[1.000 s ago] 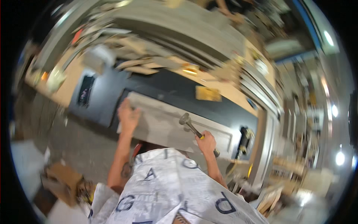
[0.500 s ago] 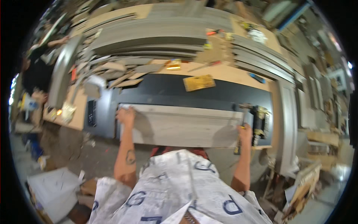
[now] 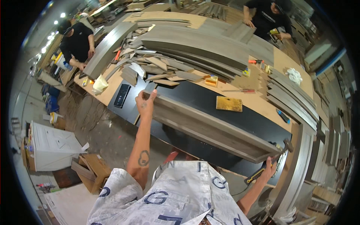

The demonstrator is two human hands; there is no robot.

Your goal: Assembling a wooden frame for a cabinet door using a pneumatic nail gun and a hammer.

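A long grey wood-grain panel with raised edges, like a shallow tray (image 3: 210, 129), is tilted above a black board (image 3: 180, 90) on the workbench. My left hand (image 3: 145, 103) grips its left end, thumb on top. At the other end, my right hand (image 3: 269, 167) is closed round a hammer (image 3: 288, 145) with a black and yellow handle, and its fingers also touch the panel's corner. A yellowish block (image 3: 229, 104) rests on the board beyond the panel. Part of the right palm is hidden.
Offcuts (image 3: 157, 63) and long grey boards (image 3: 195, 47) are heaped across the bench. A black phone-like slab (image 3: 122, 95) lies left, a blue-handled knife (image 3: 283, 116) right. One person (image 3: 77, 43) stands far left, another (image 3: 268, 18) far right. A cardboard box (image 3: 93, 170) is on the floor.
The panel has been lifted off the black board and turned to show its hollow side, its right end now nearer me. Both hands moved with it, and my view has shifted.
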